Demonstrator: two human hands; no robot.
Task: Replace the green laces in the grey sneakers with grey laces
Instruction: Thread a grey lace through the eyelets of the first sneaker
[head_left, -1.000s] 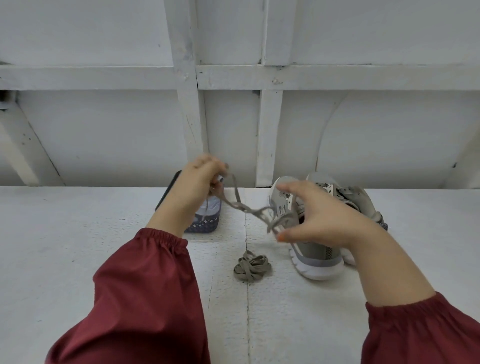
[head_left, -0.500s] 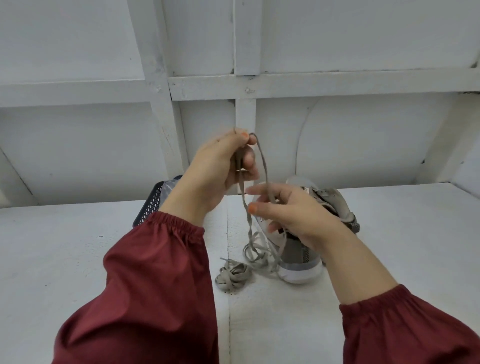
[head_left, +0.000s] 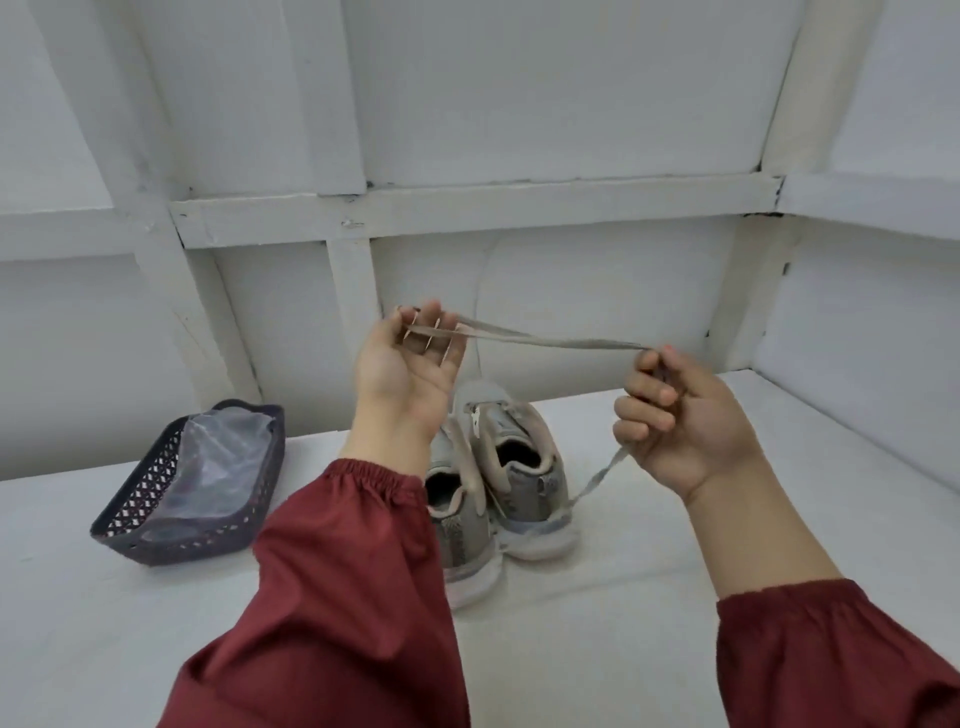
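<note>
At the 8 o'clock side of the white table (head_left: 675, 597) sits a dark lattice basket (head_left: 130, 519), tilted a little, with a clear plastic bag (head_left: 223, 457) lying inside it. Just right of it a maroon sleeve (head_left: 337, 597) rises from 6 o'clock toward the centre, and from it the left hand (head_left: 410, 364) is lifted above the table, palm toward the camera. Its fingers are half curled and catch one end of a dull grey-beige lace (head_left: 545, 340) at the fingertips; exactly how the end is threaded among them I cannot tell.

The lace runs nearly level and taut toward 3 o'clock, in front of the white panelled wall (head_left: 571, 104) and well above the shoes. Below it, just under the centre, the two grey sneakers (head_left: 519, 467) stand side by side and touching, heels toward the camera, the left one partly hidden by the sleeve.

At 3 o'clock the right hand (head_left: 680, 415) pinches the lace between thumb and forefinger, the other fingers curled in. The loose tail drops from under this hand toward 7 o'clock, ending just beside the right sneaker's heel.
</note>
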